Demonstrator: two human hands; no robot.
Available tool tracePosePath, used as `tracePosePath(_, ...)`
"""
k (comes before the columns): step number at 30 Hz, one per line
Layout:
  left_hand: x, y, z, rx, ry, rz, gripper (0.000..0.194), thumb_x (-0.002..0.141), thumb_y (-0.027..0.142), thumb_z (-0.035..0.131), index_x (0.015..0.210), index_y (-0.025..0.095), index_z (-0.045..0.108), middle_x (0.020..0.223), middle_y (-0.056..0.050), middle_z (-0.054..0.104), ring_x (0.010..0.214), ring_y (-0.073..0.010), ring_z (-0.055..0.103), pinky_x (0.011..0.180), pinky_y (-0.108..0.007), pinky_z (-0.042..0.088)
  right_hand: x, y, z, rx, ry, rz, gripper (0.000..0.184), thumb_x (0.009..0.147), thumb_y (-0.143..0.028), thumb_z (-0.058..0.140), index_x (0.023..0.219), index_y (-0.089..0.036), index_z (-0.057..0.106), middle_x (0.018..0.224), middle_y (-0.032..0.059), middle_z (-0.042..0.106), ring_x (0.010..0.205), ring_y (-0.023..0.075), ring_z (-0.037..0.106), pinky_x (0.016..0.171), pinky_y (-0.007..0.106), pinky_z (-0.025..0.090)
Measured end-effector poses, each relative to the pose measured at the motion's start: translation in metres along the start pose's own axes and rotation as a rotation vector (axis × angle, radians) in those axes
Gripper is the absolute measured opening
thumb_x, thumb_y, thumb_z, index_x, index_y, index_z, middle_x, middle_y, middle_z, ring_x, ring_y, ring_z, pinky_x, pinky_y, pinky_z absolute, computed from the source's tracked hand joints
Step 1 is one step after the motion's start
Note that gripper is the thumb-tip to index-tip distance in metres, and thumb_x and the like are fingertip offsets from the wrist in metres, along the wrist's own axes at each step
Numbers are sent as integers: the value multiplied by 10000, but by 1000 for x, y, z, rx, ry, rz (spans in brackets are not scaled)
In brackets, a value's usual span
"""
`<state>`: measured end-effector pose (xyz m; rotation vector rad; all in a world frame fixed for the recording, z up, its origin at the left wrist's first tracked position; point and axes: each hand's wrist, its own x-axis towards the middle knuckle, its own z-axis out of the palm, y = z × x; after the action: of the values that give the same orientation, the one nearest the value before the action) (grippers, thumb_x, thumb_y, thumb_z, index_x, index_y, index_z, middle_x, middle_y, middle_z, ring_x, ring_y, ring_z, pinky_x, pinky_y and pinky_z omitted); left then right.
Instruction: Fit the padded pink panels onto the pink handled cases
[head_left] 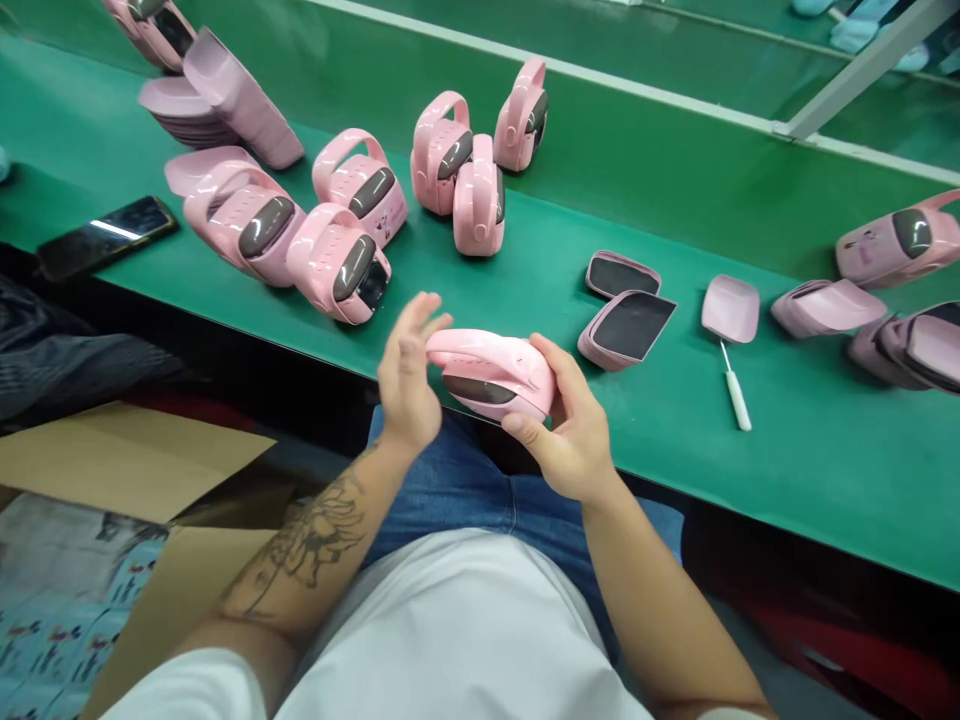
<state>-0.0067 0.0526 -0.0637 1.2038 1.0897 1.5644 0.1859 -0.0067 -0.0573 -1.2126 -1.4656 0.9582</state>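
Observation:
In my right hand (pixel 566 425) is a pink plastic device with a carrying handle (pixel 495 370) and a dark glossy window, gripped at its right end between thumb and fingers. It is tilted, just over the front edge of the green bench (pixel 510 290). My left hand (pixel 410 380) is raised at the device's left end, palm toward it, fingers stretched out; whether it touches the device I cannot tell. Similar pink devices (pixel 341 262) stand behind my left hand. Beyond my right hand lie pink shells with dark inner faces (pixel 626 328).
A white-handled screwdriver (pixel 737 400) lies right, its shaft against a pink cover (pixel 731 308). More covers (pixel 829 305) and a device (pixel 896 240) are far right. Stacked covers (pixel 240 100) and a phone (pixel 109 237) are left. An open carton (pixel 135 460) stands below left.

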Motion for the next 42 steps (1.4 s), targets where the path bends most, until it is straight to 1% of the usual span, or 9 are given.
tracePosePath(2,8,23,-14,164,-246,142,710,916,698,748,1456,242,682,1636,-154,588,1477,-375,600,1248,-493,469,7,-11,-12,-40,-67,27,864,846,-570,896,1574,-262,546,1613,148,599,1476,368,593,1281,598,462)
tracePosePath(4,18,46,-23,371,-547,101,894,718,589,967,1495,258,674,1621,-143,607,1468,-407,601,1245,-488,480,15,-22,-22,-63,-153,49,875,800,-548,944,1543,-263,579,1577,137,637,1440,367,623,1271,591,474)
tracePosePath(10,32,70,-18,469,-944,-131,890,745,482,965,1547,287,630,1479,-90,717,1311,-383,707,1064,-446,599,31,-42,-37,-140,-464,-30,811,942,-527,814,1635,-285,469,1684,112,540,1550,345,525,1335,560,400)
tracePosePath(14,21,68,-14,492,-893,-142,833,717,442,960,1476,254,674,1380,-87,757,1195,-359,743,1003,-437,612,28,-54,-43,-261,-505,51,712,1027,-459,698,1656,-286,413,1733,103,479,1589,337,481,1341,567,395)
tracePosePath(20,6,74,-9,491,-829,-104,569,785,360,895,1323,250,750,1278,-57,798,1128,-329,752,960,-410,602,37,-74,-45,-388,-508,178,667,915,-511,824,1493,-280,585,1518,106,687,1344,370,693,1146,574,593)
tracePosePath(25,3,75,-10,451,-797,-156,610,813,351,875,1399,253,735,1295,-55,813,1097,-335,779,909,-411,625,52,-83,-43,-409,-607,165,618,870,-394,876,1439,-320,646,1427,76,751,1235,375,754,1044,582,651)
tracePosePath(31,1,74,-9,315,-719,-282,539,784,301,914,1310,260,800,1237,-42,836,1043,-336,795,932,-443,647,56,-85,-35,-420,-569,211,581,848,-397,901,1383,-333,683,1297,84,783,1127,380,781,925,572,686)
tracePosePath(37,14,66,-14,347,-801,-222,590,827,404,892,1382,269,745,1285,-54,816,1110,-342,782,939,-436,629,59,-83,-36,-448,-613,170,576,917,-363,827,1451,-296,625,1406,118,736,1279,387,726,1082,613,631)
tracePosePath(42,23,54,-21,503,-798,-117,845,660,493,979,1407,256,662,1339,-96,758,1131,-348,753,901,-426,619,52,-80,-44,-498,-636,66,658,1032,-447,680,1618,-251,453,1621,177,579,1499,379,584,1239,650,522)
